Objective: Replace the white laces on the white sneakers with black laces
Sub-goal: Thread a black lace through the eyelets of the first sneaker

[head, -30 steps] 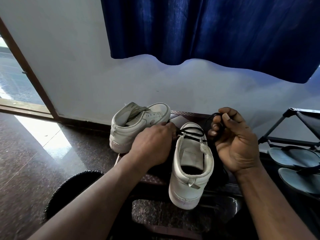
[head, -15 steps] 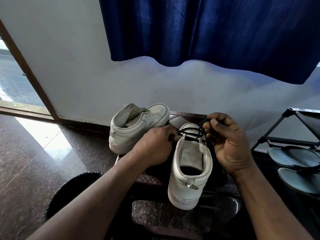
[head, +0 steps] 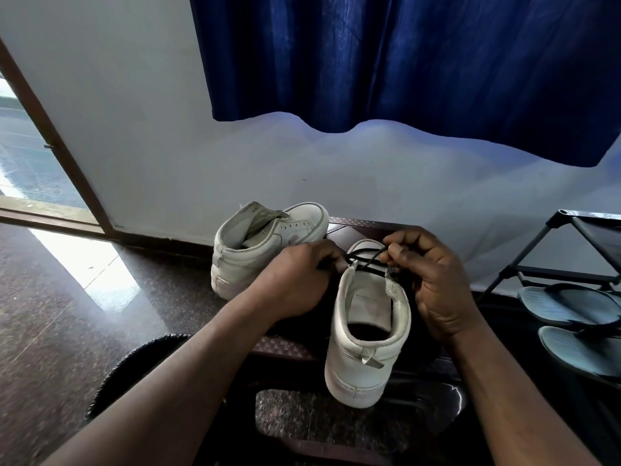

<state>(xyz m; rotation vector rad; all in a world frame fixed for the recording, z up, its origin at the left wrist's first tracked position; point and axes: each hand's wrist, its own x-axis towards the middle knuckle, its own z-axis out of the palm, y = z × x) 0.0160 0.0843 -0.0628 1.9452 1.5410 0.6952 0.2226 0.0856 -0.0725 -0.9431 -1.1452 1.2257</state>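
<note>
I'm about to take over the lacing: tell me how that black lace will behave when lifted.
The black lace is probably floppy: it bends and crosses between the left hand and right hand. Thin, so likely very light. It may slip through the sneaker unless pinched.

Black lace (head: 364, 261) ends hidden; sandals (head: 568, 304) cut by right edge.

1 view: wide-angle camera worn on the head, facing forward and down. Nearer white leather high-top sneaker (head: 356, 378) sits close, just below centre; dark blue cloth curtain (head: 403, 62) farther off, across the top.
</note>
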